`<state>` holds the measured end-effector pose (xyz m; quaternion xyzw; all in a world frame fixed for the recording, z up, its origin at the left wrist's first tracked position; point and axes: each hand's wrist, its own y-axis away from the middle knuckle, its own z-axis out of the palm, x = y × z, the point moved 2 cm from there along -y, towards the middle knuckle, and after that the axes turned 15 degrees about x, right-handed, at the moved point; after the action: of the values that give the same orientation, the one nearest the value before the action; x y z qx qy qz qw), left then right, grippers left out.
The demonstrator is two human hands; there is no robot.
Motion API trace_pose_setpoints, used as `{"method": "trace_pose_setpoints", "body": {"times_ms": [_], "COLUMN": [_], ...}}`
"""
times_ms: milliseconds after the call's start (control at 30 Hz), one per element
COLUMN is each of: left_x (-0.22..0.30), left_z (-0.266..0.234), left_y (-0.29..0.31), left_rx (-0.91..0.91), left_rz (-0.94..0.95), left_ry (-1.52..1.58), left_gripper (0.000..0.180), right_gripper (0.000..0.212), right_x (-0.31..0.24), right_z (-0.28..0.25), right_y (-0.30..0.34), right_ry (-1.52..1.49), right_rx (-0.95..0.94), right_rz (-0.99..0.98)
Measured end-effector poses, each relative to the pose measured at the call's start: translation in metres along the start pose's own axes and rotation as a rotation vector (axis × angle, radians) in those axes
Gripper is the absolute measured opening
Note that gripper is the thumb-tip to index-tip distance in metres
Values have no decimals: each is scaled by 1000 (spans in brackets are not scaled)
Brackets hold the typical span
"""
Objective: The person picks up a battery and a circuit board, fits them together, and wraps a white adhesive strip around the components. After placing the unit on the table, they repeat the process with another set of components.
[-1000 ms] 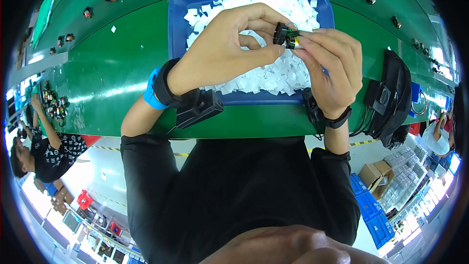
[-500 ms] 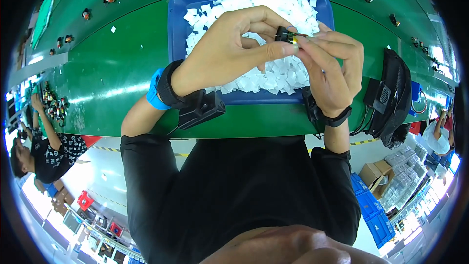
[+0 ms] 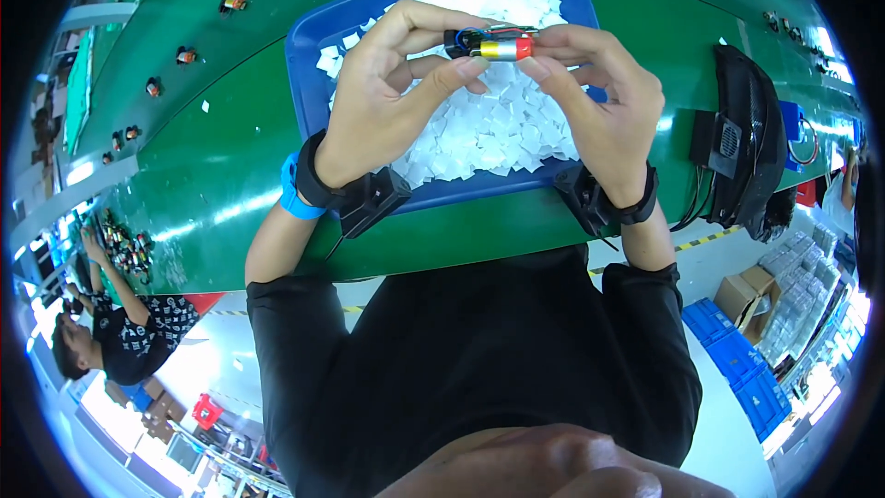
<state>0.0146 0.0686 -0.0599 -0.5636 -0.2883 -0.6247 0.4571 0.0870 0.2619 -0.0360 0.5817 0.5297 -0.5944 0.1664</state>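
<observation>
Both hands are raised over a blue tray full of small white square pieces. Between them I hold a small battery assembly: a silver and yellow cylinder with a red end, a black round part at its left, thin wires and a narrow circuit board along its top. My left hand pinches the black end between thumb and fingers. At the red end, the thumb and fingertips of my right hand are closed on the assembly. Each wrist wears a black strap with a black box; the left also has a blue band.
Similar assemblies, such as this one, lie spaced along the green surface beyond the tray. A black bag and a dark boxy device are at the right. At far left a person reaches toward a pile of assemblies.
The assembly has turned so its battery's side and red end show. My right hand has shifted up and its fingers now point left. The whole view has swung slightly.
</observation>
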Motion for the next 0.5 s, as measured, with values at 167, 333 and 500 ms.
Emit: {"method": "trace_pose_setpoints", "body": {"times_ms": [167, 333, 500], "left_x": [-5, -3, 4], "left_z": [3, 4, 8], "left_y": [-1, 1, 4], "left_rx": [-11, -17, -4], "left_rz": [-17, 11, 102], "left_ry": [42, -37, -194], "left_gripper": [30, 35, 40], "right_gripper": [24, 25, 24], "right_x": [2, 1, 4], "right_z": [0, 1, -1], "right_y": [0, 3, 5], "right_ry": [1, -36, -54], "right_rx": [-115, -108, -67], "right_rz": [-26, -78, -69]}}
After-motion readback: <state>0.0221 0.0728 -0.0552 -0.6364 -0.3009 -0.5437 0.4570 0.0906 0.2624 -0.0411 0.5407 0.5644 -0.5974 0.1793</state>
